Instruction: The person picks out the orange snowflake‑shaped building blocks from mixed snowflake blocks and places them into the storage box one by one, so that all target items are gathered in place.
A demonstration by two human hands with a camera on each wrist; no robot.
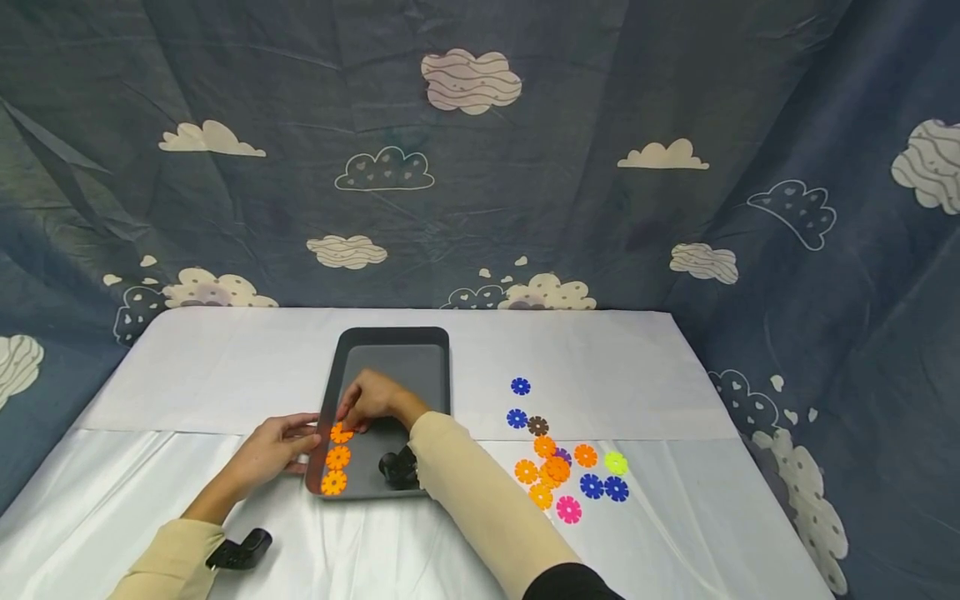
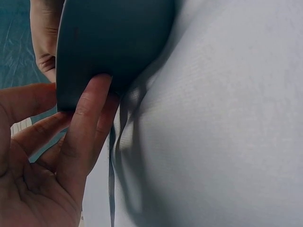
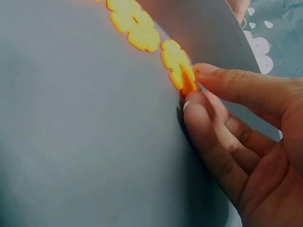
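A dark grey baking tray (image 1: 412, 367) lies lengthwise on the white-covered table. Along its left side runs a line of orange notched plastic discs, including a middle disc (image 1: 338, 457) and a near disc (image 1: 333, 482). My right hand (image 1: 375, 396) reaches inside the tray and pinches the farthest orange disc (image 3: 174, 59) between thumb and fingers, low by the left wall. My left hand (image 1: 273, 454) holds the tray's left edge; in the left wrist view its fingers (image 2: 87, 118) press against the outer wall.
Right of the tray lie loose notched discs: several orange ones (image 1: 586, 455), several blue ones (image 1: 521, 386), a brown one (image 1: 537, 426), a pink one (image 1: 568, 509), a yellow-green one (image 1: 616, 463) and a partly covered purple one (image 1: 562, 457). A cloud-patterned curtain (image 1: 525, 217) hangs behind the table.
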